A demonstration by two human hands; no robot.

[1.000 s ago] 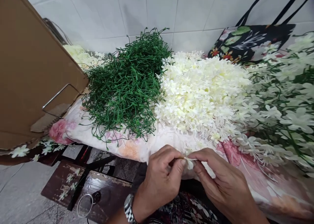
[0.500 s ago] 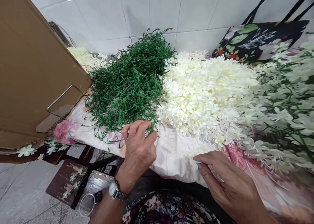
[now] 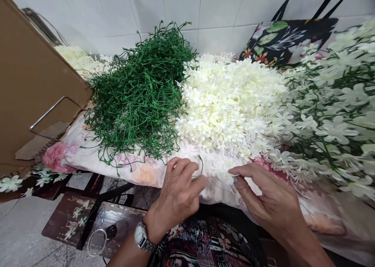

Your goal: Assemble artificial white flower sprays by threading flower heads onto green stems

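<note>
My left hand [image 3: 181, 187], a watch on its wrist, is closed in a pinch on a thin green plastic stem [image 3: 201, 163], whose curved end sticks up past the fingers. To its right my right hand [image 3: 265, 194] pinches a white artificial flower [image 3: 225, 173] between thumb and forefinger; the petals point toward the left hand. A short gap separates the stem and the flower. Behind my left hand lies a tangled heap of green stems [image 3: 140, 95]. A large pile of loose cream-white blossoms [image 3: 228, 103] spreads behind both hands.
A floral cloth [image 3: 111, 161] covers the work surface. Stemmed white flowers [image 3: 336, 130] crowd the right side. A cardboard box [image 3: 35, 87] stands at the left, a floral bag [image 3: 287, 42] against the tiled wall [image 3: 175, 9]. Below left is a dark wooden stool [image 3: 67, 216].
My left hand has left the edge of the green heap and moved right, toward my right hand, with a stem in its fingers. My right hand keeps hold of the flower.
</note>
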